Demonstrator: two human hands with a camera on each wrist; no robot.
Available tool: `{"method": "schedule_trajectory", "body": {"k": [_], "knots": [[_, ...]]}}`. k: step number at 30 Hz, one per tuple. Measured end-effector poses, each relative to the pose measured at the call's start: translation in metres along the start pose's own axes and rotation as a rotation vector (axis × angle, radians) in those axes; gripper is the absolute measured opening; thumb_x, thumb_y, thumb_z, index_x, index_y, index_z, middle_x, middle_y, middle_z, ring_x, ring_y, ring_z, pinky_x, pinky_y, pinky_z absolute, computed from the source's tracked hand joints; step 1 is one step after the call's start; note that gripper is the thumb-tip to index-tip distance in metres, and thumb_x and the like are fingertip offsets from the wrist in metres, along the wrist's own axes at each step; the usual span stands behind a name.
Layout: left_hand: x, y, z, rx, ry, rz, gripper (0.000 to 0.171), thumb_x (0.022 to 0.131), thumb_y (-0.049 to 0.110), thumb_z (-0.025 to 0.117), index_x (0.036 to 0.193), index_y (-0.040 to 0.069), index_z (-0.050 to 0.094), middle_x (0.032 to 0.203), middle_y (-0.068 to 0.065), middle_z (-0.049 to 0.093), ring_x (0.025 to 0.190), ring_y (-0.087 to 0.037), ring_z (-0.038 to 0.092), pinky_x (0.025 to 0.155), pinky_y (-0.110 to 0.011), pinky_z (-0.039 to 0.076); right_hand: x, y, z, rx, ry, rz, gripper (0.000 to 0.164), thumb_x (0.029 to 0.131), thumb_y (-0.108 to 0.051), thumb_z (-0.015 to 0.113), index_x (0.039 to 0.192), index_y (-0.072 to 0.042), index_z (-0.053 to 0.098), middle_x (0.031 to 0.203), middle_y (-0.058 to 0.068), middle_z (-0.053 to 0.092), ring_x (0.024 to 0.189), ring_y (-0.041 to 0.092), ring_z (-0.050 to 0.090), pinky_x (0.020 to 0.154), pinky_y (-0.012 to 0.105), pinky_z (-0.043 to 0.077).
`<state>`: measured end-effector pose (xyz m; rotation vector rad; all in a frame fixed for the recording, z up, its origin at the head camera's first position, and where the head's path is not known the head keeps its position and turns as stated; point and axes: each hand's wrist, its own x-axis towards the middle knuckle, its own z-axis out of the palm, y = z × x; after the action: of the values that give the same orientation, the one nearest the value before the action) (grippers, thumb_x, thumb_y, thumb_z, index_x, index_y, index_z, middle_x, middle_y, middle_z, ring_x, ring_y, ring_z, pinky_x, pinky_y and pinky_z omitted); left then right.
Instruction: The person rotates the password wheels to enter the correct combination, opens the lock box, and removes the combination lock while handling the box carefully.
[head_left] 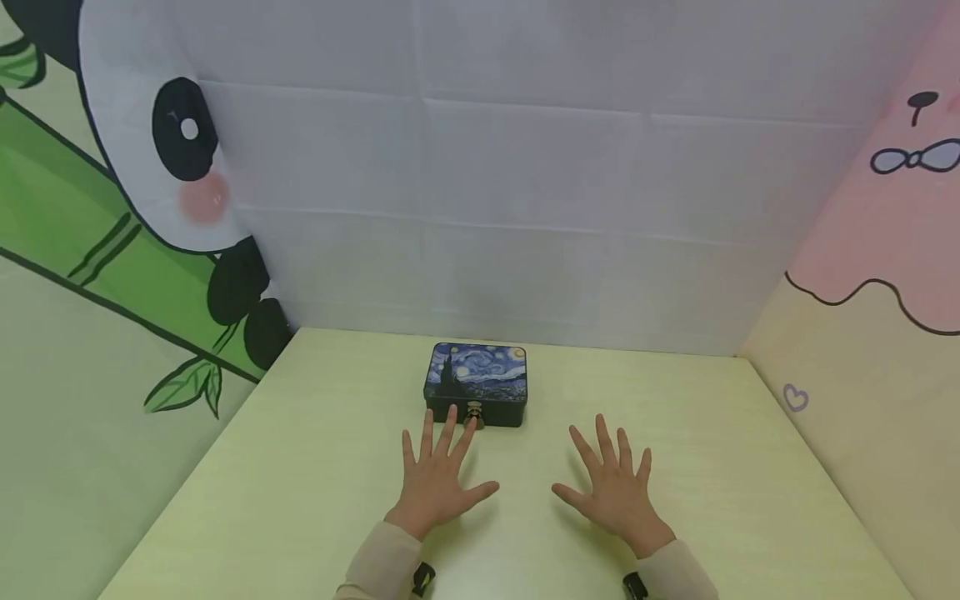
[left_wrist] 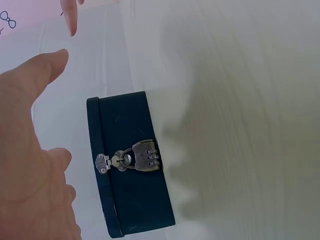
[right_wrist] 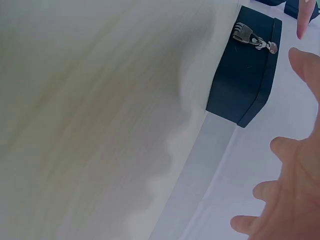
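Observation:
A dark tin box (head_left: 480, 375) with a blue starry-night painting on its lid sits shut at the back middle of the table. From the clasp on its front hangs a small bronze combination padlock (left_wrist: 146, 156) with number dials. My left hand (head_left: 435, 492) is spread over the table just before the box, its fingertips overlapping the box front in the head view; whether they touch it I cannot tell. To the right, my right hand (head_left: 617, 493) is likewise spread, apart from the box. Neither hand holds anything. In the right wrist view the padlock (right_wrist: 243, 33) shows at the box's upper end.
The pale yellow table (head_left: 300, 467) meets a creased white backdrop (head_left: 525, 183) behind the box. A wall with a panda and bamboo drawing (head_left: 150, 292) stands on the left, a pink and cream one (head_left: 885, 375) on the right.

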<state>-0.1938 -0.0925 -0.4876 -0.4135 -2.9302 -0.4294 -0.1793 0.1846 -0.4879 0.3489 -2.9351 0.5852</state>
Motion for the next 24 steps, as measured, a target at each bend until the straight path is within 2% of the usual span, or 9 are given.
{"method": "schedule_trajectory", "body": {"k": [5,11,24], "knots": [[0.0,0.002,-0.002,-0.027,-0.009,-0.013,0.094,0.082,0.069,0.064,0.157,0.02,0.034,0.165,-0.012,0.015,0.148,-0.045,0.003,0.112,-0.075,0.001,0.001,-0.002,0.0,0.026,-0.015,0.017,0.087,0.087,-0.062,0.064,0.156,-0.018,0.035,0.163,0.022,0.011,0.143,0.055,0.009,0.104,0.082,0.001],[-0.001,0.004,-0.008,-0.077,-0.045,-0.03,0.094,0.084,0.067,0.063,0.157,0.016,0.032,0.164,-0.014,0.016,0.148,-0.046,0.003,0.113,-0.074,0.004,0.002,-0.006,-0.003,0.126,-0.105,0.061,0.089,0.089,-0.061,0.062,0.159,-0.019,0.027,0.164,0.021,0.003,0.144,0.055,0.005,0.104,0.083,-0.001],[0.001,0.007,-0.009,-0.235,-0.093,-0.069,0.101,0.085,0.068,0.062,0.159,0.013,0.023,0.163,-0.02,0.014,0.148,-0.047,0.005,0.113,-0.074,0.012,0.005,-0.016,-0.008,0.296,-0.197,0.085,0.088,0.093,-0.058,0.059,0.161,-0.018,0.019,0.164,0.021,0.002,0.144,0.055,0.006,0.106,0.081,0.003]]}}
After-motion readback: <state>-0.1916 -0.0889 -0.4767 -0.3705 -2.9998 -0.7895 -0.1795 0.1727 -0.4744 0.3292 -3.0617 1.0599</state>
